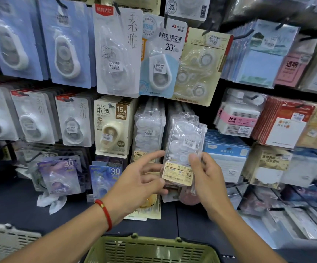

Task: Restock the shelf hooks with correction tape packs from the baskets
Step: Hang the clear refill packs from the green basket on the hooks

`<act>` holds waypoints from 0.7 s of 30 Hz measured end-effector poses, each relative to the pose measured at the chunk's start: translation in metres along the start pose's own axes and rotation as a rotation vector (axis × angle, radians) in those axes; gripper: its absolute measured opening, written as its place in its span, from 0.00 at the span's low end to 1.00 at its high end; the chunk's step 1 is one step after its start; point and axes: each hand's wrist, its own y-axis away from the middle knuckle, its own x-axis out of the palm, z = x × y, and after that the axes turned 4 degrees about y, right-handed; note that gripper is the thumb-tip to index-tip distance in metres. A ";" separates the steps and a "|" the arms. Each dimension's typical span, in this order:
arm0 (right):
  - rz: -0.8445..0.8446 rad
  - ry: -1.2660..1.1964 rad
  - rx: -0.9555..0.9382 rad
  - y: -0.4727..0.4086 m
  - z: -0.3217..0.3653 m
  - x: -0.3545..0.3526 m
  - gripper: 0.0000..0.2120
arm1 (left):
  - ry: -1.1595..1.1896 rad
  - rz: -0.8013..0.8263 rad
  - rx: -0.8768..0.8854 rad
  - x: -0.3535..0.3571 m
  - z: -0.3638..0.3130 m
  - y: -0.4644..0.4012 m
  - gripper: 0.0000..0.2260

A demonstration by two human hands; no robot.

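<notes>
My right hand (206, 179) pinches a clear plastic correction tape pack (184, 147) with a yellow label at its bottom, holding it upright in front of the middle shelf row. The pack's top reaches the level of a hook beside a hanging stack of like clear packs (149, 130). My left hand (140, 179), wearing a red bracelet, hovers just left of the pack's lower edge with fingers spread and loosely bent, holding nothing. A green basket (152, 249) sits below at the bottom centre, its contents hidden.
Hooks all over the wall carry carded correction tapes (116, 52), sticky notes (258, 59) and notepads (227, 158). A grey basket (4, 238) shows at the bottom left. A dark shelf ledge (11, 202) runs under the lowest hooks, with crumpled white wrap lying on it.
</notes>
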 end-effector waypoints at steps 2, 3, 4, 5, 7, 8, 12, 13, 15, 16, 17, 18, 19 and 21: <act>0.003 -0.041 0.030 -0.002 0.000 -0.001 0.16 | -0.008 0.009 -0.003 0.001 -0.001 0.001 0.29; 0.004 -0.067 0.043 -0.002 0.000 -0.002 0.16 | -0.012 0.014 -0.001 0.002 -0.001 0.002 0.29; 0.004 -0.086 0.050 -0.003 0.000 -0.002 0.16 | -0.016 0.019 0.003 0.002 -0.002 0.002 0.29; 0.004 -0.100 0.050 -0.004 0.000 -0.003 0.16 | -0.018 0.022 0.008 0.002 -0.003 0.002 0.30; -0.001 -0.115 0.044 -0.006 0.001 -0.005 0.16 | -0.021 0.023 0.015 0.001 -0.002 0.001 0.30; -0.003 -0.120 0.046 -0.007 0.001 -0.006 0.16 | -0.020 0.023 0.015 0.001 -0.002 0.001 0.30; -0.028 -0.002 0.069 -0.011 -0.005 -0.010 0.17 | -0.077 0.039 -0.007 0.001 0.000 -0.001 0.28; -0.050 0.157 0.045 -0.011 -0.009 -0.011 0.15 | -0.165 0.028 0.004 -0.001 0.002 -0.003 0.27; -0.100 0.591 -0.082 -0.009 -0.015 -0.013 0.19 | -0.441 -0.017 0.073 -0.008 0.004 -0.006 0.26; -0.116 0.711 -0.188 -0.007 -0.018 -0.013 0.20 | -0.601 -0.037 0.124 -0.014 0.006 -0.008 0.26; -0.101 0.758 -0.284 -0.006 -0.019 -0.012 0.20 | -0.746 -0.044 0.183 -0.019 0.007 -0.010 0.26; -0.059 0.778 -0.365 -0.006 -0.022 -0.010 0.20 | -0.857 -0.042 0.243 -0.024 0.007 -0.013 0.27; 0.004 0.813 -0.422 -0.009 -0.025 -0.007 0.21 | -0.936 -0.032 0.288 -0.027 0.008 -0.017 0.29; 0.132 0.938 -0.501 -0.019 -0.031 0.002 0.25 | -1.028 -0.005 0.330 -0.031 0.012 -0.024 0.31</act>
